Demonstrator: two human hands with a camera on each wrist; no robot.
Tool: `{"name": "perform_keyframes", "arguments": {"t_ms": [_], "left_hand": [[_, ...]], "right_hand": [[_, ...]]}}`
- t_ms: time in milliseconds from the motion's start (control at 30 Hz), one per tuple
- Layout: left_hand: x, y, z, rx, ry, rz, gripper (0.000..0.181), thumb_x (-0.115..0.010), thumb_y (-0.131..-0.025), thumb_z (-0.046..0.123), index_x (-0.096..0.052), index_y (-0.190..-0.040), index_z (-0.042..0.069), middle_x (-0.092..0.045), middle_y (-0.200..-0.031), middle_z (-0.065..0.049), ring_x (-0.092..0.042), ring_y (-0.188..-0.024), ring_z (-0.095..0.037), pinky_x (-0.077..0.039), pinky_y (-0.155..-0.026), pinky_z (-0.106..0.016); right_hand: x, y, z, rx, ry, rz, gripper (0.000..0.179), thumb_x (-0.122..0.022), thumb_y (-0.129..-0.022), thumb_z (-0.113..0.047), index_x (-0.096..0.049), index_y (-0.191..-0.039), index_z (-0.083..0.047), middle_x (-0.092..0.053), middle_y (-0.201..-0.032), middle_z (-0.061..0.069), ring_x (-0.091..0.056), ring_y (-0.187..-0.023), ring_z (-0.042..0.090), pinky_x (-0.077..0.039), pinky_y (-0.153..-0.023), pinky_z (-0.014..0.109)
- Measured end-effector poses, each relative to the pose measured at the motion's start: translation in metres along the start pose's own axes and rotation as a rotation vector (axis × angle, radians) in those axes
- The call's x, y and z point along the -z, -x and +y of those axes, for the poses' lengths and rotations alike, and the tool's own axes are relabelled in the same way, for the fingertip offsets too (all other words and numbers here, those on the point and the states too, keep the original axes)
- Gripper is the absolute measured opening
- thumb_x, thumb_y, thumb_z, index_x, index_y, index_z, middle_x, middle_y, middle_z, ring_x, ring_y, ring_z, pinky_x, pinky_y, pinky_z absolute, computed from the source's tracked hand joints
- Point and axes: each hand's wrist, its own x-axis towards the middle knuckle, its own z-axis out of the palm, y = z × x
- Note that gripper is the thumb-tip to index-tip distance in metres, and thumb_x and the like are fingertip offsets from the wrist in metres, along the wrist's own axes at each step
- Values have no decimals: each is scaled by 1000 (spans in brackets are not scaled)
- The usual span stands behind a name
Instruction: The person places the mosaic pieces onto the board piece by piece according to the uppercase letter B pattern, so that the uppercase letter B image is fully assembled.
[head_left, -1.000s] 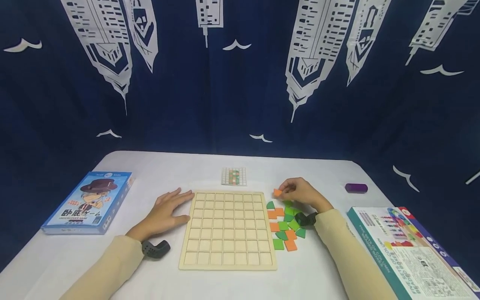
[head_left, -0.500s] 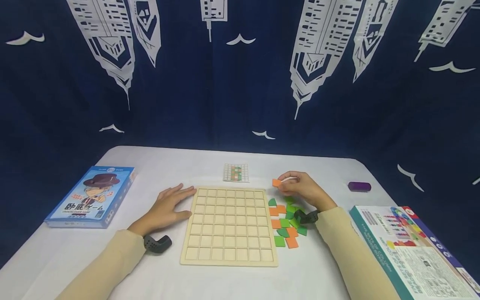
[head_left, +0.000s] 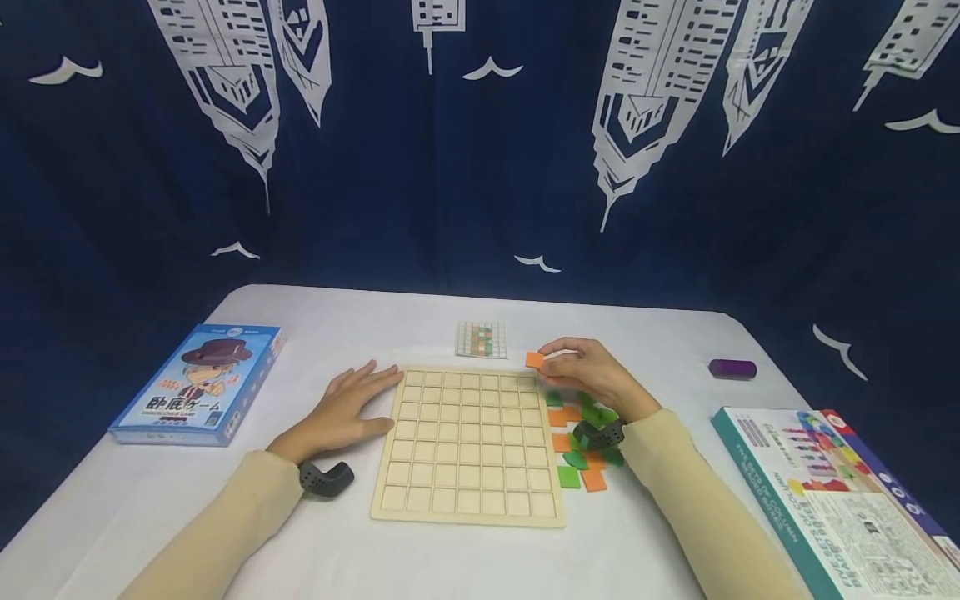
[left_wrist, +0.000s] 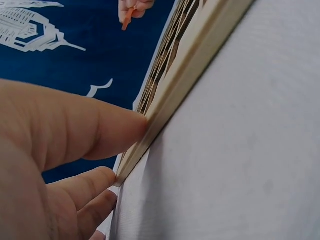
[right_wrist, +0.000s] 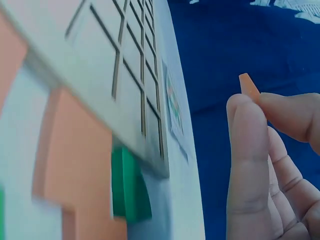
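A pale wooden board (head_left: 468,446) with a grid of square recesses lies in the middle of the table. My left hand (head_left: 341,417) rests at its left edge, fingers spread; in the left wrist view the thumb (left_wrist: 115,127) and a fingertip touch the board's side. Between thumb and finger my right hand (head_left: 592,375) pinches an orange square tile (head_left: 534,360), held up near the board's far right corner. The right wrist view shows this orange tile (right_wrist: 248,87) edge-on at the fingertips. Under the right wrist, orange and green tiles (head_left: 568,477) lie beside the board, partly hidden.
A small card with a coloured grid pattern (head_left: 482,340) lies beyond the board. At the left is a blue game box (head_left: 202,383); at the right, a large box (head_left: 840,492) and a purple cylinder (head_left: 732,369). A dark blue curtain (head_left: 420,183) hangs behind the table.
My right hand has moved left with the orange tile, from above the loose tiles to the board's far right corner. The left hand stays at the board's edge. The head view has shifted slightly.
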Motion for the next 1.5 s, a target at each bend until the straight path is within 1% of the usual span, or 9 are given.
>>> {"name": "perform_keyframes", "arguments": {"t_ms": [67, 233, 467, 667, 867, 967, 1100, 1267, 1500], "left_hand": [[0, -1, 0, -2, -2, 0, 73, -72, -91, 24, -53, -158, 3, -46, -167, -20, -25, -161, -50, -9, -130, -69], [0, -3, 0, 7, -7, -8, 74, -72, -91, 24, -52, -159, 3, -46, -167, -19, -24, -161, -49, -9, -130, -68], [-1, -5, 1, 16, 6, -19, 76, -72, -92, 25, -50, -161, 3, -45, -168, -17, -22, -162, -48, -6, -131, -67], [-2, -4, -2, 16, 5, -20, 76, -72, -92, 25, -49, -161, 3, -46, -168, -16, -22, -162, -48, -6, -131, -67], [0, -2, -1, 9, 3, -29, 76, -72, -93, 25, -48, -161, 3, -45, -168, -17, -21, -162, -49, -5, -131, -67], [2, -2, -1, -2, 4, -35, 75, -72, -94, 24, -48, -162, 4, -44, -169, -17, -20, -162, -50, -4, -131, -67], [4, -4, 0, -12, 4, -55, 75, -73, -94, 25, -47, -162, 4, -42, -170, -17, -18, -162, -50, -4, -131, -67], [6, -4, -2, -15, 7, -84, 79, -74, -95, 29, -45, -163, 4, -40, -171, -17, -16, -163, -50, -2, -131, -68], [10, -3, -6, -3, 40, -148, 86, -76, -94, 39, -42, -165, 5, -36, -173, -19, -11, -164, -50, 2, -131, -68]], "right_hand": [[-5, -1, -1, 8, 10, -7, 33, -70, -98, 8, -60, -130, 14, -80, -95, 9, -79, -87, 14, -66, -83, 28], [-18, -4, -2, -6, 54, -21, 34, -71, -99, 4, -61, -130, 12, -81, -95, 10, -79, -83, 14, -66, -77, 26], [-34, -10, -4, -36, 105, -47, 36, -72, -99, 0, -63, -133, 9, -82, -98, 16, -78, -79, 13, -65, -72, 24], [-52, -14, -2, -71, 158, -58, 39, -75, -98, -3, -64, -134, 6, -81, -91, 10, -78, -76, 12, -64, -69, 22], [-66, -19, -2, -78, 168, -98, 39, -76, -96, -2, -66, -133, 5, -82, -93, 10, -78, -76, 14, -63, -66, 20], [-72, -21, -3, -89, 180, -99, 37, -78, -95, -3, -68, -130, 3, -81, -89, 9, -77, -75, 13, -61, -65, 19], [-81, -24, -4, -99, 203, -112, 35, -78, -94, -3, -69, -127, 2, -79, -84, 7, -74, -72, 11, -59, -61, 18], [-92, -29, -6, -91, 211, -155, 34, -77, -93, 0, -69, -125, 6, -78, -81, 7, -72, -66, 11, -59, -58, 18], [-102, -34, -3, -69, 302, -192, 28, -76, -95, 1, -70, -121, 7, -75, -75, 5, -69, -62, 9, -58, -56, 19]]}}
